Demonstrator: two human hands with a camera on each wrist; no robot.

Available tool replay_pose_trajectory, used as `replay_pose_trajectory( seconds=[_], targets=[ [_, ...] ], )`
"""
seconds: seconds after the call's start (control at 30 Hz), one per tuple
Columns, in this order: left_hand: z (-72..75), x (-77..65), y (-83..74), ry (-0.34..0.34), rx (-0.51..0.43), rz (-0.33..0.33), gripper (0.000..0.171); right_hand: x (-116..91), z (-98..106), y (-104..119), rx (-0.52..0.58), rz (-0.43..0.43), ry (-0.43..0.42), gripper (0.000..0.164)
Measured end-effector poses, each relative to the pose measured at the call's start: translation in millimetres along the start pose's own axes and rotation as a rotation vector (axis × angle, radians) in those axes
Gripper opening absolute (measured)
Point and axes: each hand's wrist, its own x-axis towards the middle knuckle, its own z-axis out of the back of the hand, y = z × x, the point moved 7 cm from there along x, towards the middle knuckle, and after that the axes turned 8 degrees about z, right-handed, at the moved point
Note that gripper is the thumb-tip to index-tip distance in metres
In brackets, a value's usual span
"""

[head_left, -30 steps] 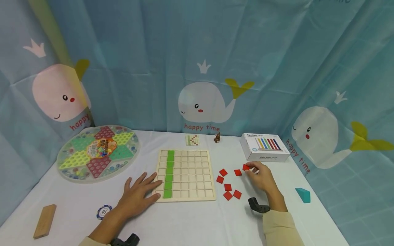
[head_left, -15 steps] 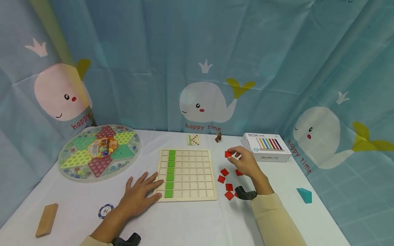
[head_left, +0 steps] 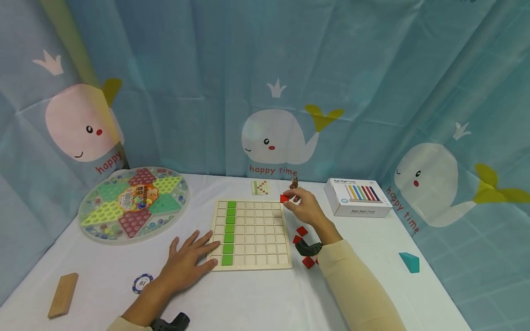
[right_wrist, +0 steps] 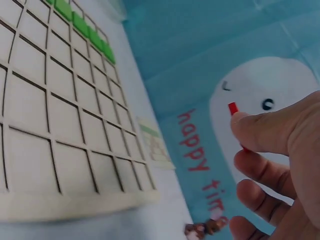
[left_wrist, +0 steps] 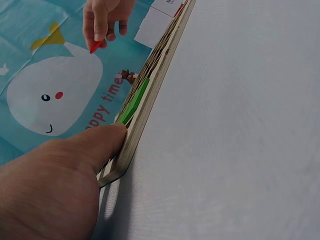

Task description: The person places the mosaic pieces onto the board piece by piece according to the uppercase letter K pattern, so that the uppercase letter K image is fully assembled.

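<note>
My right hand (head_left: 307, 209) pinches a red square tile (head_left: 284, 198) between thumb and fingers, raised at the far right corner of the wooden grid board (head_left: 261, 268). In the right wrist view this tile (right_wrist: 233, 108) shows edge-on at the thumb tip. One column of green tiles (head_left: 228, 238) fills the board's second column from the left. My left hand (head_left: 186, 264) lies with fingers spread at the board's left edge, its thumb (left_wrist: 107, 142) resting on the rim in the left wrist view. Loose red tiles (head_left: 308, 262) lie right of the board, partly hidden by the right wrist.
A small pattern card (head_left: 260, 187) and a brown figurine (head_left: 294, 183) stand behind the board. A white abacus box (head_left: 360, 202) is back right, a teal block (head_left: 410, 262) at right. Left are a round Chinese checkers board (head_left: 93, 233), a poker chip (head_left: 142, 283) and a wooden block (head_left: 63, 295).
My right hand has lifted a red tile from the table on the right and carried it left to the board's far right corner. The left hand has stayed at the board's left edge.
</note>
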Motion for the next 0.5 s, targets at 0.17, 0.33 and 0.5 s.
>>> replay_pose_trajectory(
  seconds=[0.17, 0.33, 0.5],
  targets=[
    [1.0, -0.4, -0.7, 0.004, -0.001, -0.001, 0.049, 9.0, -16.3, -2.6, 0.025, -0.002, 0.006, 0.025],
    [0.2, 0.1, 0.0, 0.004, 0.01, 0.0, 0.05, 16.0, -25.5, -2.7, 0.054, -0.009, 0.005, 0.025],
    [-0.9, 0.3, 1.2, 0.006, 0.01, 0.002, 0.049, 21.6, -33.5, -7.0, 0.058, -0.037, 0.029, 0.025]
  ],
)
